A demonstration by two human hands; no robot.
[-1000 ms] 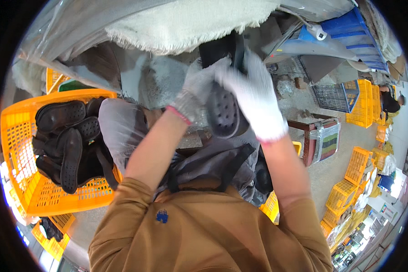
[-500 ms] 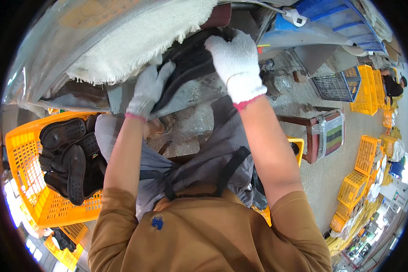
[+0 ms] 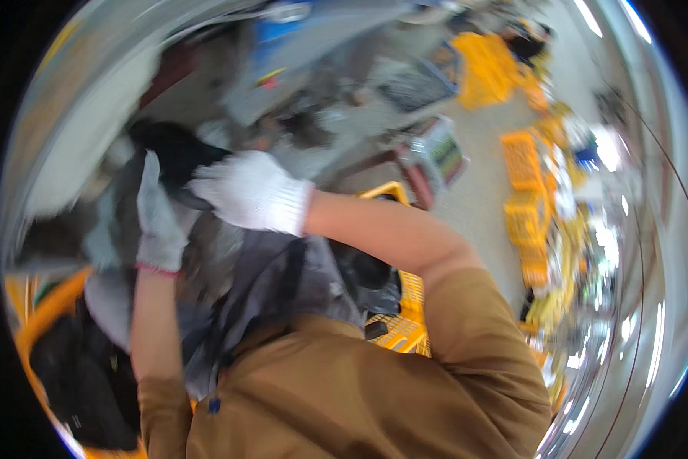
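Motion blur softens the picture. A black shoe sole (image 3: 177,153) lies between my gloved hands at the upper left, in front of the machine. My right hand (image 3: 248,191), in a white knit glove, reaches across from the right with its fingers closed on the sole's near right edge. Beside the sole's left edge, my left hand (image 3: 159,222) is seen nearly edge-on, its gloved fingers stretched upward. Whether it touches the sole is too blurred to tell. More dark soles (image 3: 84,367) sit in the orange crate (image 3: 49,314) at my left.
A pale fringed cloth (image 3: 91,130) hangs over the machine. An orange crate (image 3: 409,306) with dark items stands by my right side. Beyond are a low stool (image 3: 432,164) and a dark crate (image 3: 417,88). Several orange crates (image 3: 524,161) line the right side.
My view has swung to the right, so the machine now lies farther left. My right hand has come across toward my left hand, and the sole appears turned between them.
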